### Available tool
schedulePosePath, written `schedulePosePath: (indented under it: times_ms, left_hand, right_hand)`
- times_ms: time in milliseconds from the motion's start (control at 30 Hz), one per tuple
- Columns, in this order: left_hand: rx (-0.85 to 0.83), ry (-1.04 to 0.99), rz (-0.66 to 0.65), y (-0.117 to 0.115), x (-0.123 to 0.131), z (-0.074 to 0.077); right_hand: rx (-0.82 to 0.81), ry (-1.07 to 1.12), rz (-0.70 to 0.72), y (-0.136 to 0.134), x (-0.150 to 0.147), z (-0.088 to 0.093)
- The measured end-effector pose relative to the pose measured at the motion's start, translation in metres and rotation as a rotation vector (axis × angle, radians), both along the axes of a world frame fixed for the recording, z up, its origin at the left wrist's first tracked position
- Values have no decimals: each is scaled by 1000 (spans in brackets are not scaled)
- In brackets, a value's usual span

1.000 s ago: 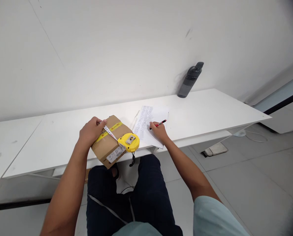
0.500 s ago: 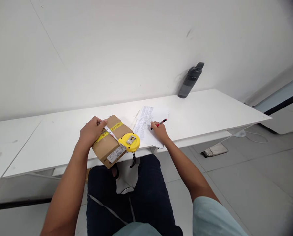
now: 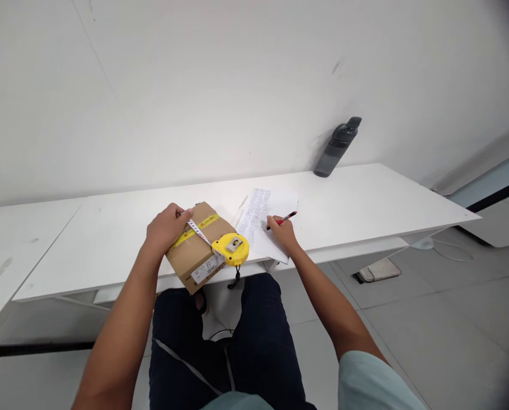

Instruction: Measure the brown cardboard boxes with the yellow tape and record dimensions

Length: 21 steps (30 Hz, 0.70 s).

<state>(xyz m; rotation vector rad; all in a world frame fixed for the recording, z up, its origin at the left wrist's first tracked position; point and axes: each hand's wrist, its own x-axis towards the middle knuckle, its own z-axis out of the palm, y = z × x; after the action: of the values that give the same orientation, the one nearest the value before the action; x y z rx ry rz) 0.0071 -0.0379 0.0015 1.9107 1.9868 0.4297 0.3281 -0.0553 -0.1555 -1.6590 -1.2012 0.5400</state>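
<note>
My left hand (image 3: 169,226) is closed on the blade end of a yellow tape measure (image 3: 231,249), pinching it at the far left edge of a cardboard box (image 3: 186,262). The white blade lies slantwise over the box, which has yellow printed tape and a white label. The tape measure's case rests at the box's right side, its black wrist strap dangling over the table edge. My right hand (image 3: 283,233) grips a red and black pen (image 3: 287,217), its tip at the paper (image 3: 258,219). Handwriting fills the left part of that sheet; the right part looks blank.
The white table (image 3: 365,199) runs along a wall. A dark bottle (image 3: 337,149) stands at the back right, by the wall. My legs are under the table's front edge. On the floor at right lies a flat pale object (image 3: 380,270), near a cable.
The whole view has shifted slightly, so things sit a little further right and lower. Both hands keep their holds; the pen has moved only slightly on the paper.
</note>
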Motion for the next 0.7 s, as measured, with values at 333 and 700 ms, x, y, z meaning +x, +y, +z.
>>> schedulePosePath:
  times_ms: [333,700]
  left_hand:
    - [8,6,-37,-6,-7,-6]
    - [8,5,-51,-6,-10,-9]
  right_hand:
    - [-83,-479,-76,6,5,4]
    - [51,92,194,-54,-53,52]
